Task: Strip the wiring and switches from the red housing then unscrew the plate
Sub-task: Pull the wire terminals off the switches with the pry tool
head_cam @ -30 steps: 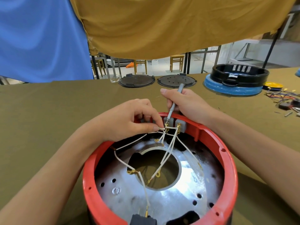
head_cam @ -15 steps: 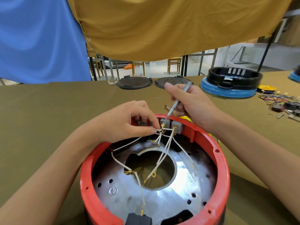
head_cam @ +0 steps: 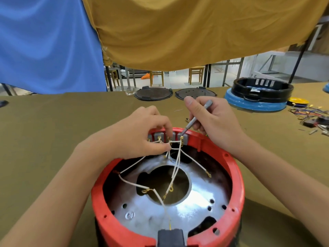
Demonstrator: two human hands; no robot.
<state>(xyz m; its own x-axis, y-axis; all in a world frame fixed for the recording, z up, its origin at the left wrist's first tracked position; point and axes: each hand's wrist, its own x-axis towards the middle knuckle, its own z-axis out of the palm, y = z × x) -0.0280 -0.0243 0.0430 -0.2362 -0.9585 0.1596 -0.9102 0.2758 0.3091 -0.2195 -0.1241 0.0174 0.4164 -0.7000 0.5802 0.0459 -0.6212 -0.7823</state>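
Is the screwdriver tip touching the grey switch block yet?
Touching. The head view shows the screwdriver, gripped by the right hand, with its tip on the grey switch block, no gap showing.

Inspection of my own limbs, as seen from above. My left hand (head_cam: 142, 134) and my right hand (head_cam: 215, 120) are both bare: no gloves, no rings, no plasters. Both wrists carry no watch, strap or bracelet. Both forearms are uncovered along their whole visible length, from the wrists to the near edge of the view at left and right; no sleeve or cuff shows. The one fingernail plainly visible, on my right hand, is short and unpainted.
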